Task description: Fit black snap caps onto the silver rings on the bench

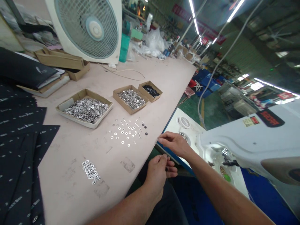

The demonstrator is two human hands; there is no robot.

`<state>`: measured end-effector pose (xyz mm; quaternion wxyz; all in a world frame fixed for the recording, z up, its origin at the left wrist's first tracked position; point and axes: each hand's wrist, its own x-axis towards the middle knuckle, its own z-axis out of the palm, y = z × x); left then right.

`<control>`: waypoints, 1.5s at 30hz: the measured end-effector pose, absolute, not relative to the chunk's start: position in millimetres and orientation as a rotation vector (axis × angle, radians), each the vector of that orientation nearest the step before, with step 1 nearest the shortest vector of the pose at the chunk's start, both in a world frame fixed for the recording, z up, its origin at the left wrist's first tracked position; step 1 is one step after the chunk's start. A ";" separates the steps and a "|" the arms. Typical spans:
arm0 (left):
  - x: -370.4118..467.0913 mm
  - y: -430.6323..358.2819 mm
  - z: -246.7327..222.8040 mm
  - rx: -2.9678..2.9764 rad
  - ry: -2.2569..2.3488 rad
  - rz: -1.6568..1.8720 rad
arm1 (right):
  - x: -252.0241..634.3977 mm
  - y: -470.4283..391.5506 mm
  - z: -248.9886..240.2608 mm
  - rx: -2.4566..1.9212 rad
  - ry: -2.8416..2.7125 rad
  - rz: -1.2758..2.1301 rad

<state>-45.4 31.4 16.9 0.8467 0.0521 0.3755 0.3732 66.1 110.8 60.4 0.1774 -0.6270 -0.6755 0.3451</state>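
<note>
My left hand (157, 172) is in front of the table's edge, above my lap. Its thumb presses against the index finger, with the other fingers loosely curled; anything pinched there is too small to make out. Just beyond it, my right hand (175, 144) reaches over the table edge with thumb and fingertips together, and I cannot make out what they hold. Nearest to the right hand on the table lie small black caps (146, 133) and scattered silver metal snap parts (127, 133). Closer to me, a tight cluster of silver rings (91, 172) lies in rows.
A cardboard tray (92, 125) and a smaller box (128, 110) hold metal parts; another box (159, 96) holds black pieces. Dark printed fabric (18, 175) covers the left side. A box fan (117, 28) stands behind. A white sewing machine (234, 132) is at right.
</note>
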 end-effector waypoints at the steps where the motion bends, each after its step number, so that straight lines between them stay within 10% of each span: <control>1: -45.3 31.0 16.5 0.114 0.788 0.801 | 71.7 100.9 64.0 -1.806 -1.872 1.061; 14: -46.2 29.6 10.6 0.131 0.745 0.860 | 91.9 68.2 64.4 -1.756 -1.527 1.541; 29: -40.2 26.1 12.1 0.053 0.771 0.786 | 21.9 209.4 38.8 -1.680 -2.149 0.810; 45: -41.9 24.6 13.6 0.076 0.736 0.740 | 14.2 221.0 32.2 -1.821 -2.011 0.837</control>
